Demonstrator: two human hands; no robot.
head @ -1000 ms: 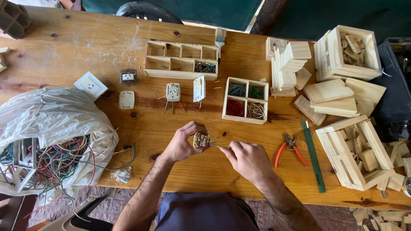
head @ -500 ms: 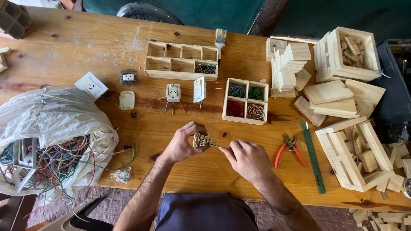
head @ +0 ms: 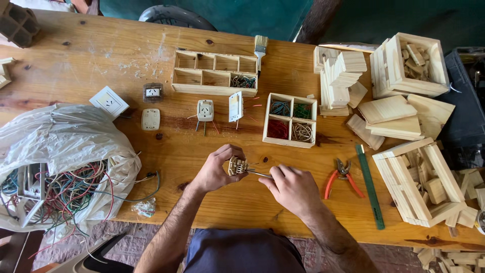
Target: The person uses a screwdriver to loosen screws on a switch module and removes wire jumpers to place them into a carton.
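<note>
Holding a small beige switch part [head: 236, 166] over the wooden table [head: 166, 151], the left hand [head: 217, 168] has its fingers curled tight around it. The right hand [head: 292, 188] sits just beside it at about 4 o'clock and pinches a thin metal tool [head: 258, 174]. The tool's tip touches the switch part. Both hands are near the front edge of the table, in the middle.

At 3 o'clock from the hands lie red-handled pliers [head: 343, 178], and next to them a green ruler [head: 370, 186]. Further out at 3 o'clock stands a wooden crate [head: 422, 184] full of little wood blocks.

At 9 o'clock is a big plastic bag [head: 60, 162] stuffed with wires of many colours.

At 1 o'clock, a bit further back, sits a small wooden box [head: 290, 120] with four spaces, each holding coiled wires. At 12 o'clock stand two white switch modules [head: 218, 109] with short wires poking out. At 11 o'clock lie a white wall socket [head: 109, 102] and two small cover plates [head: 151, 106].

Far back at 12 o'clock is a long wooden tray [head: 214, 76] with many spaces, and a paintbrush [head: 260, 48] beside it. At 2 o'clock, far off, are stacks of wood pieces [head: 341, 76].
</note>
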